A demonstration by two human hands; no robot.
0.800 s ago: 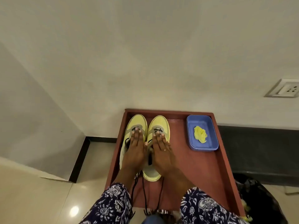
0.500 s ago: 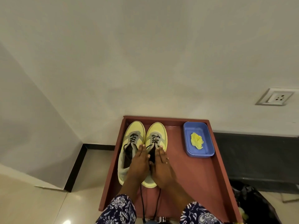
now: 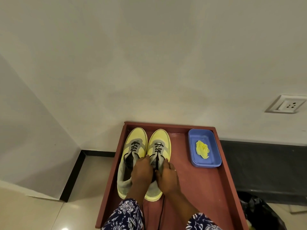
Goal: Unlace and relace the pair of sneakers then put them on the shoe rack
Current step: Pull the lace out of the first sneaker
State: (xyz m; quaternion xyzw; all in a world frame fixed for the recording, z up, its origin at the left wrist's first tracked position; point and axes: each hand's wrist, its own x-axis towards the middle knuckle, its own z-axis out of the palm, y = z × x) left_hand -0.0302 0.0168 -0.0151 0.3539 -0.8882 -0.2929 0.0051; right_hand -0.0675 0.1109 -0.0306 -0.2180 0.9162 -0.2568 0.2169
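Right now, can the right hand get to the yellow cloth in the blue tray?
Probably yes: right hand rests on the right sneaker, and bare rack lies between it and the yellow cloth.

One head-worn wide-angle view looks steeply down, fairly close, at the shoe rack [image 3: 224, 171], apparently against the wall [image 3: 149, 63].

This looks like a home, maybe an entrance corner. A low reddish shoe rack [image 3: 206, 185] stands against a plain white wall [image 3: 149, 55], on a glossy tiled floor [image 3: 33, 211] with black skirting [image 3: 73, 173]. A wall socket [image 3: 285, 104] is at the right.
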